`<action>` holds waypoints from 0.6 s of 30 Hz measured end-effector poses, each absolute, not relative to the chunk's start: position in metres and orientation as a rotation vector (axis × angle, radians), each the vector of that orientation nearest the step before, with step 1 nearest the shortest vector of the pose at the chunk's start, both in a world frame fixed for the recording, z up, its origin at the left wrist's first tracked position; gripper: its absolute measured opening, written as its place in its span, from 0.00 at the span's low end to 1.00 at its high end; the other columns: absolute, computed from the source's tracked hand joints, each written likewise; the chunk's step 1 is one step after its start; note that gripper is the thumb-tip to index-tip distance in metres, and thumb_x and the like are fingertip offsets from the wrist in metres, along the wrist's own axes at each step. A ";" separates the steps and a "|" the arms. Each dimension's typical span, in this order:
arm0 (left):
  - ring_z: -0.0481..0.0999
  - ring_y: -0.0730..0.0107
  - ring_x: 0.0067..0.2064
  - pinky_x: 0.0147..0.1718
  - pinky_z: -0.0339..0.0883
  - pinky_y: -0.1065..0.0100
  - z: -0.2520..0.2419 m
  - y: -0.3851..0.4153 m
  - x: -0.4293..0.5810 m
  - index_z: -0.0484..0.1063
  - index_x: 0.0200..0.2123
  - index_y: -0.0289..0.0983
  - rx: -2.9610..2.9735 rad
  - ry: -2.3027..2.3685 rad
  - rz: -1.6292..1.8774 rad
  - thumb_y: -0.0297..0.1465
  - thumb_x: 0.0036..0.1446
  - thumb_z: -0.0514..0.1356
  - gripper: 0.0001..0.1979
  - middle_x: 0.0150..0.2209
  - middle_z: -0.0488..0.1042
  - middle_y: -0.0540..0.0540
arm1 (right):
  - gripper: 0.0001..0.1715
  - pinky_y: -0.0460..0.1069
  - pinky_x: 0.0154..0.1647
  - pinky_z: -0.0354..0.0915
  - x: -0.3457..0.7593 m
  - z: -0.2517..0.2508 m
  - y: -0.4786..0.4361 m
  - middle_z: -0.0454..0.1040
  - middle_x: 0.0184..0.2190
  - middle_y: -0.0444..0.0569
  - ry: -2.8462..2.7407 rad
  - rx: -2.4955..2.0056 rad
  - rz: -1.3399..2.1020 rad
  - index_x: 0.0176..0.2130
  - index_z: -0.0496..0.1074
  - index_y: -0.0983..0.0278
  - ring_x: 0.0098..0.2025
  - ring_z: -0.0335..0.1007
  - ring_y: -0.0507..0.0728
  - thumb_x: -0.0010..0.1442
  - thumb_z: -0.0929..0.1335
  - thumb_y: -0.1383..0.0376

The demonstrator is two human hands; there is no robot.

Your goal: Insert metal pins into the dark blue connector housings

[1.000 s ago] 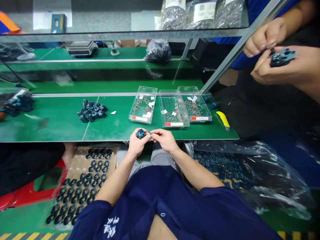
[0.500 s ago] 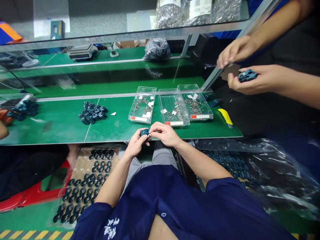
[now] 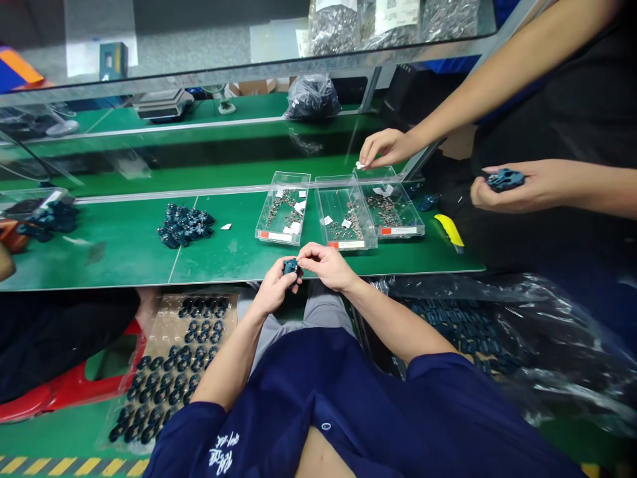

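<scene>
Head view, left hand [image 3: 271, 287] gripping blue part [image 3: 291, 266], heading and long axis unclear, right hand [image 3: 328, 266] pinched at its edge

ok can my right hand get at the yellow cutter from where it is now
Probably yes: your right hand could slide along the green tabletop in front of the clear trays to the yellow cutter, though it looks busy at the dark blue part.

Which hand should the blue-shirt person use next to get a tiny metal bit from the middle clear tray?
Probably the right hand: it is closer to the middle clear tray, while the left hand is farther and holding the dark blue part.
</scene>
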State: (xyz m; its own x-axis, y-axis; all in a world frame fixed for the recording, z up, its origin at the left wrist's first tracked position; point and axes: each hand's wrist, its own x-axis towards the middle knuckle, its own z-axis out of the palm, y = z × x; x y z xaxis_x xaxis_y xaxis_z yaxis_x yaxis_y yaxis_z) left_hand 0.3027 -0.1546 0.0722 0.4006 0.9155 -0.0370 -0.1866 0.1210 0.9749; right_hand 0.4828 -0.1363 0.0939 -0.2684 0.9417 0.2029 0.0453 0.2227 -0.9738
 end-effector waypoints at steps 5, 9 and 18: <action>0.71 0.74 0.28 0.24 0.62 0.73 0.072 -0.153 0.302 0.67 0.48 0.36 1.268 0.922 0.935 0.37 0.59 0.58 0.16 0.32 0.73 0.48 | 0.10 0.48 0.40 0.64 0.479 0.087 -0.134 0.73 0.33 0.46 -1.528 -1.038 1.190 0.33 0.75 0.66 0.35 0.69 0.52 0.59 0.71 0.61; 0.71 0.75 0.27 0.22 0.60 0.75 0.071 -0.150 0.299 0.69 0.43 0.35 1.242 0.953 0.930 0.36 0.58 0.58 0.13 0.30 0.73 0.49 | 0.11 0.48 0.39 0.63 0.474 0.080 -0.133 0.74 0.33 0.47 -1.586 -1.105 1.135 0.32 0.75 0.66 0.35 0.69 0.53 0.59 0.70 0.60; 0.70 0.77 0.24 0.19 0.57 0.77 0.044 -0.137 0.265 0.65 0.45 0.36 1.021 0.811 1.070 0.37 0.53 0.66 0.19 0.28 0.73 0.51 | 0.13 0.47 0.36 0.64 0.460 0.090 -0.037 0.77 0.29 0.47 -1.961 -1.338 0.966 0.37 0.76 0.67 0.31 0.71 0.53 0.63 0.65 0.62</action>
